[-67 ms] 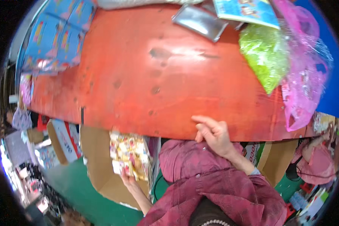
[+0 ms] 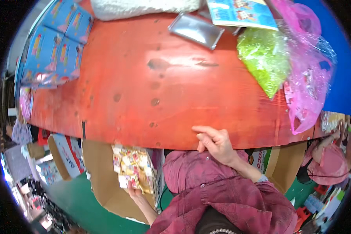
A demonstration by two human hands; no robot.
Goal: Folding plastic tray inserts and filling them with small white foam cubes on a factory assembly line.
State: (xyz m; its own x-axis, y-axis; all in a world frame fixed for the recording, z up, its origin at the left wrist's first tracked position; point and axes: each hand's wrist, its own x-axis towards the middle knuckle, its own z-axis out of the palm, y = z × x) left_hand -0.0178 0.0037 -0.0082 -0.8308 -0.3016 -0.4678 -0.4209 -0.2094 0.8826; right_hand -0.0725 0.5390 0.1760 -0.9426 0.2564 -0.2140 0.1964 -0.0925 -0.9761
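Small pale packet (image 2: 125, 181), clamped in left fingers (image 2: 132, 191), right fingers (image 2: 208, 131) partly apart, by red table (image 2: 183, 97)

A table (image 2: 117, 117) spans ahead, with boxes (image 2: 52, 50) at its left end and plastic bags (image 2: 263, 58) at its right. Below its near edge, left of the lap (image 2: 183, 167), small packets (image 2: 134, 160) lie in an open carton (image 2: 99, 171), the left hand (image 2: 135, 193) among them.

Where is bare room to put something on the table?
The red tabletop is bare in its middle, between the blue boxes at left and the green bag at right, beyond the right hand. Its far right corner is crowded: that bag, a pink plastic bag and a blue booklet.
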